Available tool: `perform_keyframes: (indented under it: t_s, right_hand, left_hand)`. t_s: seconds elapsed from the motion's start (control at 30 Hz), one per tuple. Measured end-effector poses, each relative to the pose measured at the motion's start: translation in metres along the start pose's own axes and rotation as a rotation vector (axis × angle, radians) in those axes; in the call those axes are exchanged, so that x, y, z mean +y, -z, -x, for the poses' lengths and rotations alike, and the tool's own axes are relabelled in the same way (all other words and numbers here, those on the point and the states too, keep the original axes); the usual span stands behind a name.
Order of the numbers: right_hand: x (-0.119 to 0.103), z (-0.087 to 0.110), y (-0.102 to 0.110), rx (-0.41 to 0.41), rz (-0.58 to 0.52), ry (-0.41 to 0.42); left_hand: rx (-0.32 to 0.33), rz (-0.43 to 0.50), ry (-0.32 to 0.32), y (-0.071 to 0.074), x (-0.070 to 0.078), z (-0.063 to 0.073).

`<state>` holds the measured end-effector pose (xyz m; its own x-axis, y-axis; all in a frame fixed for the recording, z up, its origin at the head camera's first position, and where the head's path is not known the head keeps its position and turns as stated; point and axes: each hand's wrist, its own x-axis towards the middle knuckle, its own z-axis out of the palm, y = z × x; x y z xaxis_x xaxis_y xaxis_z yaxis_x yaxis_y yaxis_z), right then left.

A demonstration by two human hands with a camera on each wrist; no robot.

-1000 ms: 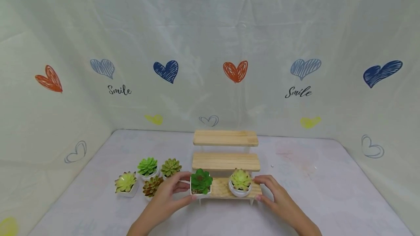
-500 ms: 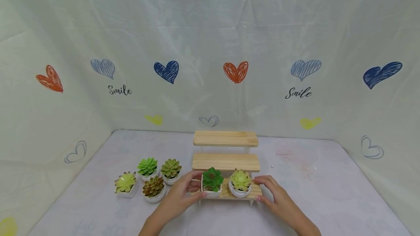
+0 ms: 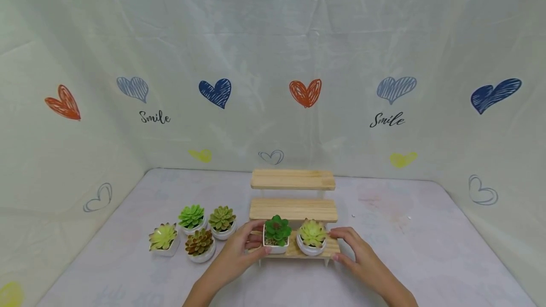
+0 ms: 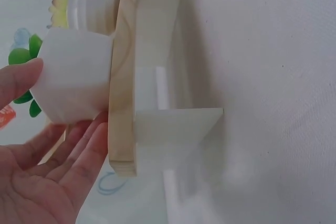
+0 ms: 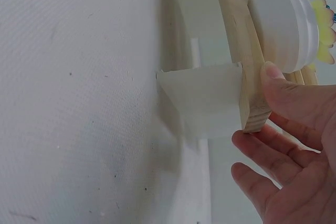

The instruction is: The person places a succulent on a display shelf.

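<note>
My left hand (image 3: 239, 252) holds a dark green potted succulent (image 3: 276, 234) in a square white pot. Its thumb lies on the front of the pot (image 4: 79, 72) and its fingers are at the left side. The pot stands on the lowest step of a three-tier wooden shelf (image 3: 294, 251). Beside it on the same step is a pale yellow-green succulent (image 3: 313, 235) in a round white pot. My right hand (image 3: 360, 259) grips the right end of that step, thumb on the plank (image 5: 252, 93) and fingers around its end.
Several other potted succulents stand on the table left of the shelf: a yellow-green one (image 3: 163, 239), a bright green one (image 3: 192, 218), an olive one (image 3: 222, 220) and a reddish-brown one (image 3: 199, 244). A heart-printed curtain (image 3: 264, 60) hangs behind the table.
My left hand has carried the dark green succulent rightward onto the lowest step, nearer the yellow-green one. My right hand has stayed at the shelf's end.
</note>
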<state>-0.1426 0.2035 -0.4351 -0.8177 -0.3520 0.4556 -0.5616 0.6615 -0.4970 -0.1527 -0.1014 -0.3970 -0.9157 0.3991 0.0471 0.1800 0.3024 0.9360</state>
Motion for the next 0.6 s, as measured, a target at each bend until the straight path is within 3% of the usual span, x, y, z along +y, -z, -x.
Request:
perform_keyframes:
  t_s: [0.6]
  right_hand:
    - [-0.0003, 0.0001, -0.0006, -0.001, -0.007, -0.001]
  left_hand:
    - [-0.023, -0.023, -0.028, 0.0005, 0.0013, 0.0015]
